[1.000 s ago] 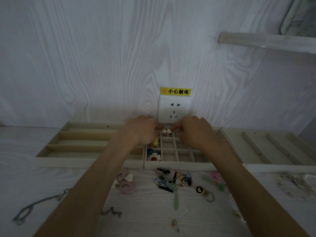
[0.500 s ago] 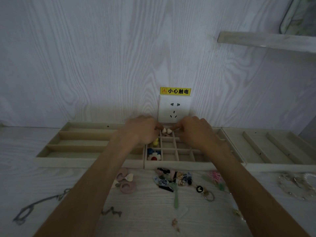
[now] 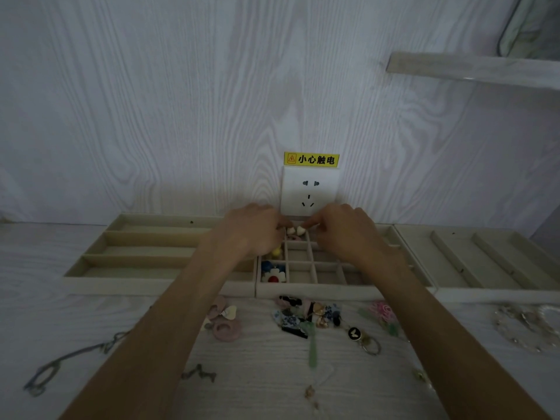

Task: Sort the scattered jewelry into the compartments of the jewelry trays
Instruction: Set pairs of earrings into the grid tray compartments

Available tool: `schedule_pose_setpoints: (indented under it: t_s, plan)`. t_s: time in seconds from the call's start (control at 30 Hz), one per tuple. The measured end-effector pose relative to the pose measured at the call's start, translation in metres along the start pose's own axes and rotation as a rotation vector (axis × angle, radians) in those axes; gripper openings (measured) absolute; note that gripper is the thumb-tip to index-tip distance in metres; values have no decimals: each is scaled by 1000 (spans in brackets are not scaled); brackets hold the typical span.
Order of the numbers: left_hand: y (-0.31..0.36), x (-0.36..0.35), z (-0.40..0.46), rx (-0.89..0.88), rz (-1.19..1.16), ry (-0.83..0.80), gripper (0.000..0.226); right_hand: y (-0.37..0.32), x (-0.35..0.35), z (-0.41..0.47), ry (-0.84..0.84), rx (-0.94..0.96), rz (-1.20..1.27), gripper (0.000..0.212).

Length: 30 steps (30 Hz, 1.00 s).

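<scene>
- Hands meet at the centre of the frame over the far row of the middle grid tray (image 3: 315, 291): the left hand (image 3: 253, 230) pinches a small cream heart-shaped piece (image 3: 291, 231), and the right hand (image 3: 345, 230) pinches its twin (image 3: 300, 229); the two pieces sit side by side, just above a far compartment.
- Fingers of both hands are curled, tips together on the pieces.
- Grid tray near-left compartment holds a white flower piece with a red centre (image 3: 273, 276); a yellow item (image 3: 276, 252) lies in the compartment behind it.
- Left tray (image 3: 91, 278) with long slots sits flush against the grid tray; right tray (image 3: 497, 294) lies at the right edge.
- Scattered jewelry (image 3: 306, 318) lies on the table (image 3: 257, 383) below the trays: pink pieces (image 3: 225, 327), a dark chain (image 3: 57, 363) at lower left, a clear bead strand (image 3: 527, 327) at right.
- Wall socket (image 3: 309, 190) with a yellow warning label (image 3: 311, 159) stands behind the hands.
</scene>
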<state>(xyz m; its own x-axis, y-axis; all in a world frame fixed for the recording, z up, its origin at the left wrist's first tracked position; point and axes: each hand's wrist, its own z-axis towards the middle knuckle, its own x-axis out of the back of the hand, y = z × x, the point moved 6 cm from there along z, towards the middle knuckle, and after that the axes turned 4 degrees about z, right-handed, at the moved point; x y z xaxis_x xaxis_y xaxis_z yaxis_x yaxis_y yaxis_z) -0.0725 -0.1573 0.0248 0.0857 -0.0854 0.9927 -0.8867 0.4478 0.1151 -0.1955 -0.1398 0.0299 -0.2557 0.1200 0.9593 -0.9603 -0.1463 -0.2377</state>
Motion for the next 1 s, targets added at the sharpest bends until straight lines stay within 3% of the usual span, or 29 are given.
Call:
schedule_pose_setpoints:
  t_s: [0.77, 1.0]
  plan:
    - [-8, -5, 7, 7, -81, 1, 42, 2, 4, -1, 26, 6, 54, 31]
    - [-13, 45, -36, 51, -126, 180, 36, -3, 34, -10, 70, 27, 207, 28]
